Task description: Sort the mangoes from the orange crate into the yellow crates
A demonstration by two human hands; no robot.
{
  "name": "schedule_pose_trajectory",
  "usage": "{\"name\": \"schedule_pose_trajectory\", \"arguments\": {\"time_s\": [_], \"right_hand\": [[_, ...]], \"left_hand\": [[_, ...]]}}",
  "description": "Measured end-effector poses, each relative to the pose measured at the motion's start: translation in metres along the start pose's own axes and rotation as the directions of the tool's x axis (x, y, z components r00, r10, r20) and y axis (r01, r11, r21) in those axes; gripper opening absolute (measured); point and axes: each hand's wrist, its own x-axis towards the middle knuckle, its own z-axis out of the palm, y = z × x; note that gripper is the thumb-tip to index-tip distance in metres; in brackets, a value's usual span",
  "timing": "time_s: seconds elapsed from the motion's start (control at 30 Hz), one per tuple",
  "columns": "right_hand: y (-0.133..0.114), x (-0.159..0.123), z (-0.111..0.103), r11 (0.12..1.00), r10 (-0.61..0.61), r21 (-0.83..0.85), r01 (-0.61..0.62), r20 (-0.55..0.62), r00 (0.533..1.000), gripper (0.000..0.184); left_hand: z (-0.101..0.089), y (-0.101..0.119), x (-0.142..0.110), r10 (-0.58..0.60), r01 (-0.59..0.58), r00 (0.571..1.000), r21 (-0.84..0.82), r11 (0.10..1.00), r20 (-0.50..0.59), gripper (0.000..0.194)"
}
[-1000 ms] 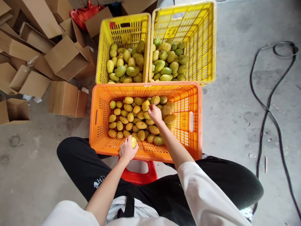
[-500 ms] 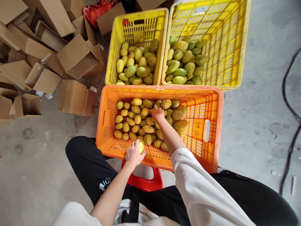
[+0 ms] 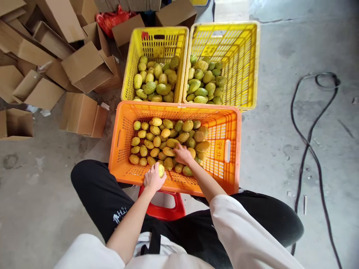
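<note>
- Head view: grey concrete floor (image 3: 269, 149), cardboard boxes (image 3: 77, 114) left, black cable (image 3: 308, 142) right.
- Orange crate (image 3: 232, 175) stands before two yellow crates (image 3: 241, 74).
- Left hand (image 3: 155, 177) grips a yellow fruit (image 3: 161, 170) at the near rim.
- Right hand (image 3: 183, 154) touches fruits (image 3: 157, 141) inside; whether it grips one, I cannot tell.

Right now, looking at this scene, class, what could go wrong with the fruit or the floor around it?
The left hand grips a yellow fruit near the front rim of the orange crate, so a slip might drop it outside. The right hand reaches into closely packed fruit, where pressing could bruise some. The looped cable on the floor might trip someone walking past.
</note>
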Motion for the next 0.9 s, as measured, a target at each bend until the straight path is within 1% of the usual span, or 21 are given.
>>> {"name": "schedule_pose_trajectory", "arguments": {"time_s": [0.07,0.1,0.17,0.2,0.23,0.27,0.3,0.33,0.37,0.4,0.43,0.47,0.5,0.57,0.67,0.77,0.83,0.9], "right_hand": [[-0.017,-0.019,0.023,0.993,-0.118,0.034,0.117,0.025,0.993,0.038],[-0.026,-0.025,0.031,0.987,-0.149,0.062,0.146,0.041,0.988,0.032],[-0.038,-0.028,0.036,0.976,-0.185,0.140,0.168,0.123,0.975,0.023],[-0.040,-0.024,0.033,0.974,-0.174,0.175,0.147,0.152,0.973,0.026],[-0.040,-0.018,0.026,0.974,-0.141,0.197,0.111,0.146,0.979,0.032],[-0.037,-0.008,0.017,0.979,-0.091,0.189,0.072,0.091,0.992,0.034],[-0.033,0.004,0.008,0.986,-0.052,0.161,0.053,-0.011,0.999,0.037],[-0.028,0.017,-0.002,0.991,-0.032,0.126,0.045,-0.101,0.994,0.041],[-0.023,0.030,-0.010,0.996,-0.020,0.087,0.034,-0.153,0.988,0.045],[-0.019,0.042,-0.016,0.998,-0.032,0.051,0.042,-0.188,0.982,0.050],[-0.016,0.053,-0.019,0.999,-0.037,0.025,0.042,-0.196,0.980,0.058],[-0.014,0.063,-0.020,0.999,-0.032,0.007,0.034,-0.177,0.984,0.064],[-0.014,0.070,-0.019,1.000,-0.014,0.000,0.015,-0.148,0.989,0.069],[-0.014,0.080,-0.012,0.999,0.049,0.002,-0.049,-0.115,0.992,0.070],[-0.014,0.084,0.002,0.994,0.109,0.003,-0.110,-0.154,0.982,0.062],[-0.012,0.077,0.012,0.989,0.146,0.056,-0.139,-0.144,0.979,0.056],[-0.009,0.067,0.017,0.978,0.173,0.137,-0.155,-0.131,0.976,0.058],[-0.006,0.054,0.021,0.963,0.181,0.226,-0.145,-0.151,0.972,0.059]], "left_hand": [[0.000,0.000,0.000,0.001,-0.001,1.000,-0.003,1.000,0.002,0.055],[0.000,0.000,0.000,0.001,-0.001,1.000,-0.005,1.000,0.005,0.055],[0.001,0.000,0.001,0.006,-0.006,1.000,-0.007,1.000,0.006,0.054],[0.001,0.000,0.001,0.008,-0.008,1.000,-0.009,1.000,0.006,0.054],[0.001,0.001,0.001,0.009,-0.009,1.000,-0.011,1.000,0.004,0.055],[0.001,0.001,0.000,0.007,-0.007,1.000,-0.014,1.000,0.004,0.055],[0.001,0.002,0.000,0.003,-0.003,1.000,-0.017,1.000,0.007,0.056],[0.001,0.002,0.000,-0.003,0.003,1.000,-0.020,1.000,0.014,0.055],[0.000,0.003,0.000,-0.010,0.010,1.000,-0.023,1.000,0.022,0.054],[0.000,0.003,-0.001,-0.014,0.015,0.999,-0.026,1.000,0.032,0.054],[0.000,0.003,-0.001,-0.017,0.019,0.999,-0.029,0.999,0.040,0.053],[0.000,0.004,-0.002,-0.019,0.020,0.999,-0.031,0.999,0.046,0.053],[0.000,0.004,-0.002,-0.016,0.018,0.999,-0.032,0.999,0.048,0.053],[0.002,0.003,-0.002,-0.012,0.013,0.999,-0.032,0.999,0.044,0.054],[0.003,0.002,-0.002,-0.004,0.006,0.999,-0.034,0.999,0.039,0.056],[0.004,0.002,-0.003,-0.005,0.006,0.999,-0.040,0.999,0.038,0.056],[0.004,0.001,-0.003,-0.012,0.013,0.999,-0.039,0.999,0.036,0.056],[0.003,0.001,-0.003,-0.018,0.019,0.999,-0.039,0.999,0.027,0.055]]}}
